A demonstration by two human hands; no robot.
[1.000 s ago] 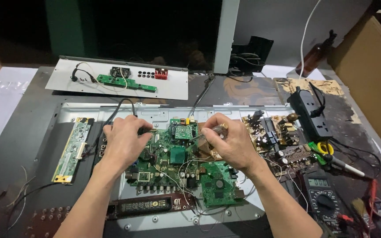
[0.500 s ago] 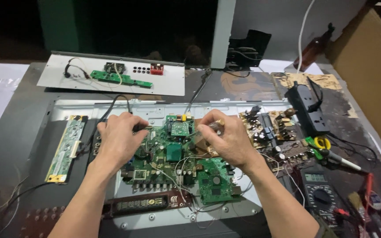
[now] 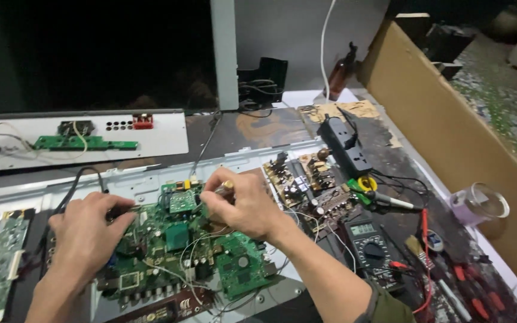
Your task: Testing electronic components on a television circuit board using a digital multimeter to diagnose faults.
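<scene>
left hand (image 3: 88,230): we see it curled on the board's left edge, pressing down, nothing clearly gripped.
right hand (image 3: 240,206): grip pinched round a brass-tipped tool (image 3: 225,186).
board (image 3: 178,251): green, flat on the metal panel (image 3: 145,179) between our hands.
key relation: tool tip points left toward the small green module (image 3: 182,202), just beside the right hand; the right is nearer.
side: multimeter (image 3: 369,242) lies to the right on the surface.

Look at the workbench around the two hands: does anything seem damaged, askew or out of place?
Yes. The bench top behind the green circuit board is worn, its dark coating peeled to bare patches. Beside the black power strip, a torn, ragged cardboard scrap lies flat.
</scene>
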